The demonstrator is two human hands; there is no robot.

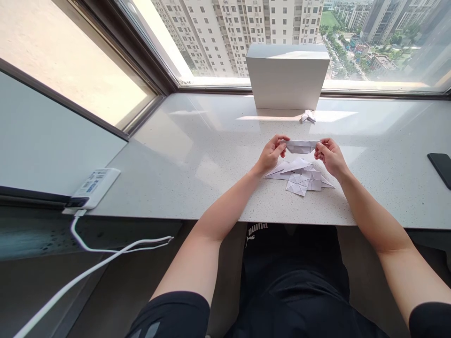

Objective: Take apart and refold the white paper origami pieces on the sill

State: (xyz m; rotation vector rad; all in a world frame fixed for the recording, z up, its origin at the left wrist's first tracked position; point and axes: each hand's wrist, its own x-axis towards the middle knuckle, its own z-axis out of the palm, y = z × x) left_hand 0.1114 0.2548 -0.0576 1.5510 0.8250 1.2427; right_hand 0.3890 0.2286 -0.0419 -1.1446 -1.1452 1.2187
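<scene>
Between my two hands is a folded white paper strip [301, 146], stretched out level above the counter. My left hand [274, 152] pinches its left end, thumb and fingers closed. At the other end, my right hand [330, 154] grips the paper the same way. Just below lie several folded paper pieces [298, 184] in a loose pile, some pointed, one square with crossing creases. A small folded paper shape [308, 117] sits farther back, in front of a white box.
The upright white box [287, 82] stands against the window. A dark phone [440, 170] lies at the right edge. On the left, a white power bank [94, 188] with a white cable [75, 272] rests at the counter's [169, 178] front edge.
</scene>
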